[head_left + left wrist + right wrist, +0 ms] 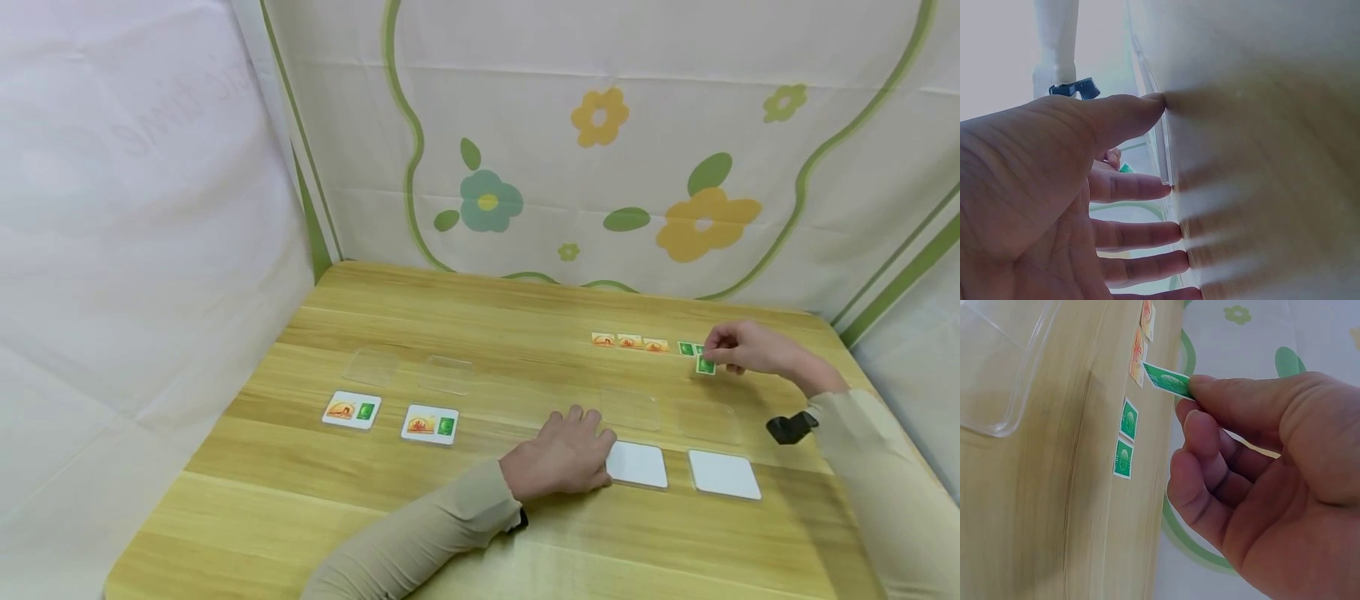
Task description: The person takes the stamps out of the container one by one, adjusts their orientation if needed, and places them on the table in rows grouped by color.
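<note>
Between thumb and fingertips, my right hand (753,348) pinches a small green stamp (1169,381), raised off the table in the right wrist view. Below it lie two more green stamps (1124,458), in line with a row of orange stamps (630,342). My left hand (561,454) rests with its fingertips on the table, fingers straight and spread. Its thumb and index finger touch the edge of a blank white card (637,464), seen edge-on in the left wrist view. A second blank white card (725,475) lies to the right.
Two white cards, a left one (351,410) and another (430,425), each bear an orange and a green stamp. Behind the cards lie clear plastic covers (446,375), two on the left and two on the right. A flowered cloth (525,108) hangs behind the wooden table (300,500).
</note>
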`<state>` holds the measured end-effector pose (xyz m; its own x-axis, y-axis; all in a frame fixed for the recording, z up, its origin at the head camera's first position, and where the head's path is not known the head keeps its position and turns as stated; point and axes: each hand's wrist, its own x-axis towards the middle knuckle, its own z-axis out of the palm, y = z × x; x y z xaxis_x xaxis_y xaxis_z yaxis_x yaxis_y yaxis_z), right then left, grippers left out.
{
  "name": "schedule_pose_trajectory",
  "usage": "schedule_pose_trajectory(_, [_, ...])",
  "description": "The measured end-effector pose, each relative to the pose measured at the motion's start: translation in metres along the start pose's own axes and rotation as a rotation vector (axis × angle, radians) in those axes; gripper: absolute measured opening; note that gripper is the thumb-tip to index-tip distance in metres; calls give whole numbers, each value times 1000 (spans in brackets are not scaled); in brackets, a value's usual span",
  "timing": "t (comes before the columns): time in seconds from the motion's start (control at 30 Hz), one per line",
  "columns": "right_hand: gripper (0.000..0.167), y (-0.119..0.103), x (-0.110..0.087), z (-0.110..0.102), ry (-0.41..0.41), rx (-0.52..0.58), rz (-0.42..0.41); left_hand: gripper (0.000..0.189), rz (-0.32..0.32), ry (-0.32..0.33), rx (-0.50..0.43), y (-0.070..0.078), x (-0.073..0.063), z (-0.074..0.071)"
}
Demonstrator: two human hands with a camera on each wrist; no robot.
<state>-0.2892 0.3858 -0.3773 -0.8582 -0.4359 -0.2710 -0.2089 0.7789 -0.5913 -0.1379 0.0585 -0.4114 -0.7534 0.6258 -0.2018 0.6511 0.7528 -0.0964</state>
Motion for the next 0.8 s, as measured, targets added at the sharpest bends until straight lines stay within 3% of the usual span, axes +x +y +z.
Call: schedule_pose_trajectory(0.8, [18, 18, 13, -11, 31, -18, 28, 40, -1, 9, 14, 1, 1, 0])
